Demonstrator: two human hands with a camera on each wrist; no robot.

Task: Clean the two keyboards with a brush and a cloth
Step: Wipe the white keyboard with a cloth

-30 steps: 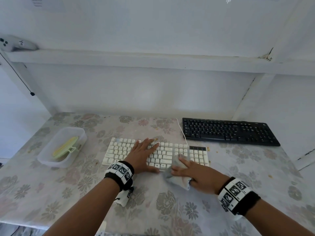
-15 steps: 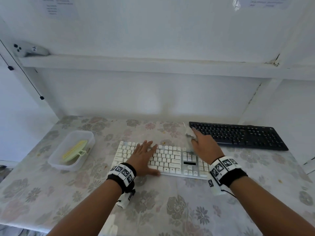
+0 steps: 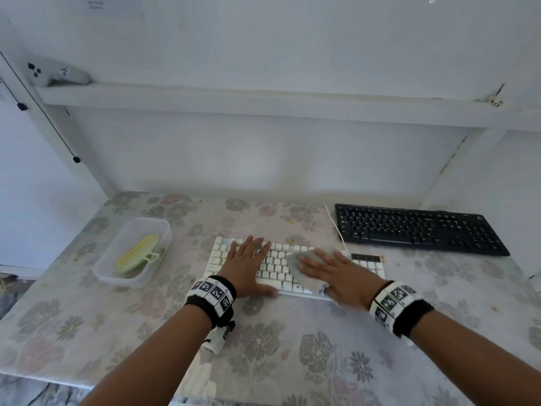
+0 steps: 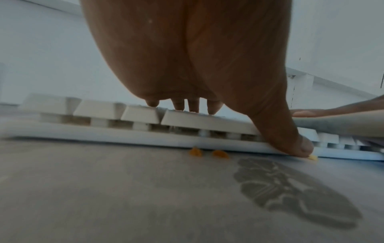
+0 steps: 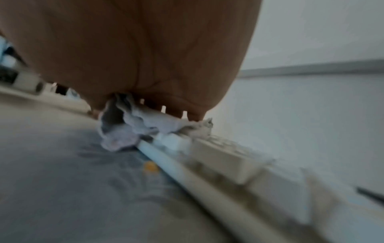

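Note:
A white keyboard lies at the middle of the table, and a black keyboard sits behind it to the right. My left hand lies flat on the white keyboard's left half, fingers straight, thumb at the front edge. My right hand presses a grey cloth flat onto the keys right of centre, fingers spread. In the right wrist view the cloth bunches under the palm and hangs over the keyboard's front edge. A yellow-green brush rests in a clear tub at the left.
Small orange crumbs lie on the flowered tablecloth by the white keyboard's front edge. A white cable runs from the white keyboard toward the wall. A white shelf crosses above with a game controller on its left end.
My right hand with the cloth went from the keyboard's front edge up to its far right corner, then came back leftward onto the middle keys. My left hand stayed put.

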